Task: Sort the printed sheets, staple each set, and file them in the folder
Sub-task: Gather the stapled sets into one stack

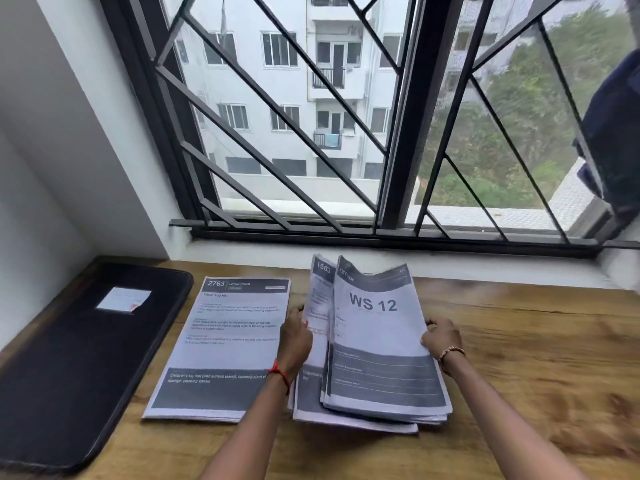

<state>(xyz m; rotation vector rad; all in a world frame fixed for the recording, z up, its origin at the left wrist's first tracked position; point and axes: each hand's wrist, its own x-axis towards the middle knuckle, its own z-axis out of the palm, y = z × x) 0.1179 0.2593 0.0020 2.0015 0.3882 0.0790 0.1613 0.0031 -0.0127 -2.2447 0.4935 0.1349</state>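
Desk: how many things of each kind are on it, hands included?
Folders: 1, the black folder.
Paper piles: 2, the left pile lying flat and the right pile gripped at its edges.
Hands: 2, the left hand and the right hand.
Total: 5.

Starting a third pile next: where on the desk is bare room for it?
The desk is barest right of the WS 12 stack, past the right hand. A smaller strip runs along the near edge below the piles. Crowded on the left: folder, 2763 pile and left hand sit close together.
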